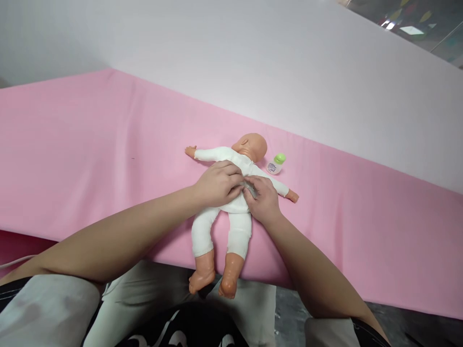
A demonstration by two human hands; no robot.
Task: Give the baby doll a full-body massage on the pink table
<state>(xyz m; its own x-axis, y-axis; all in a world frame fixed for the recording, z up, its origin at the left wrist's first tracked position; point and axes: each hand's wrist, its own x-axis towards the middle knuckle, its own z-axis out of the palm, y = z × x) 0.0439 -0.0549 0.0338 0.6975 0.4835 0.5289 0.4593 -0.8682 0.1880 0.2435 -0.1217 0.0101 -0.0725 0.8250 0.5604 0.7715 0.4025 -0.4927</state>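
Note:
A baby doll (238,206) in white cloth lies on the pink cover, its arms spread and the back of its bare head turned up. Both of my hands meet at the middle of its torso. My left hand (220,183) rests on the doll's left-hand side in the view, fingers bent and pressed together at the cloth. From the other side, my right hand (263,198) is closed with thumb and fingers pinching at the same spot. Between the fingertips shows a small greyish patch (250,189), which I cannot make out clearly.
A small clear bottle (275,166) with a green cap stands beside the doll's head. The pink cover (79,144) drapes over the table and has soft creases. A white wall panel (253,62) rises behind it. The doll's feet (231,274) overhang the front edge.

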